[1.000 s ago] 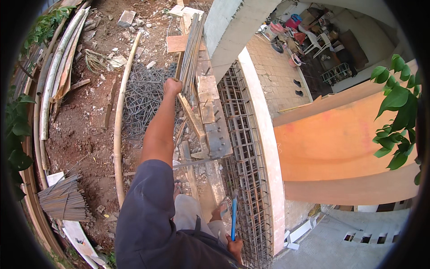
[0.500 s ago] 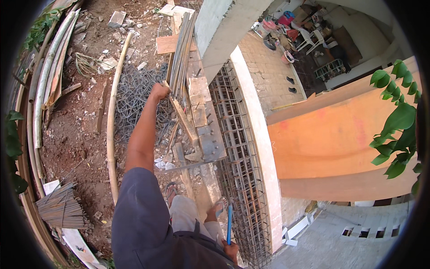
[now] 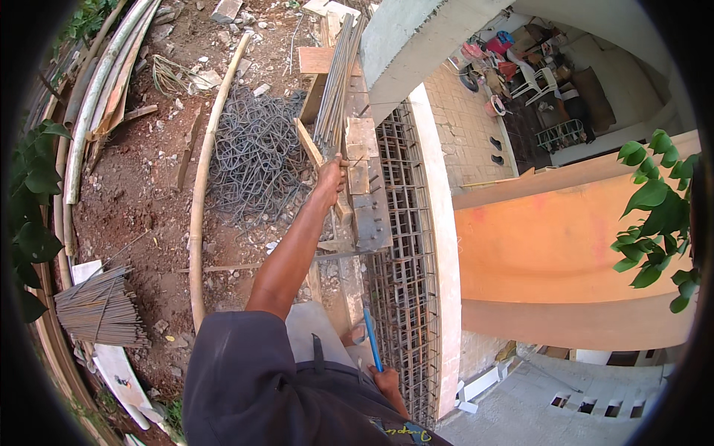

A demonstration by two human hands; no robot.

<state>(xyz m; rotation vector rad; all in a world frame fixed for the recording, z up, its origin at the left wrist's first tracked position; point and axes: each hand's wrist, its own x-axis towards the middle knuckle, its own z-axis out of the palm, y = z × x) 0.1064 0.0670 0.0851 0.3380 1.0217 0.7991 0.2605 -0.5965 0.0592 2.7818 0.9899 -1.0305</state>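
Note:
My left hand (image 3: 332, 178) reaches out to a narrow wooden bench (image 3: 372, 224). Its fingers are closed at the near end of a bundle of steel rods (image 3: 335, 100); whether they grip a rod or something else is hidden. A loose wooden batten (image 3: 309, 143) slants past the hand on its left. Small wood blocks (image 3: 362, 134) and several upright pins sit on the bench to its right. Low by my right leg, my right hand (image 3: 387, 382) is wrapped round a blue pipe-like bar (image 3: 372, 340), which points up and forward.
A heap of bent steel stirrups (image 3: 256, 160) lies left of the bench, beside a long bamboo pole (image 3: 210, 163). Cut rods (image 3: 103, 306) are stacked at lower left. A long rebar cage (image 3: 409, 245) runs along the right, next to a concrete column (image 3: 416, 52) and a pale wall edge (image 3: 444, 260).
My left hand has moved right and nearer, from the bundle's left side to its near end. The view has shifted, and the blue bar now leans left instead of standing nearly straight.

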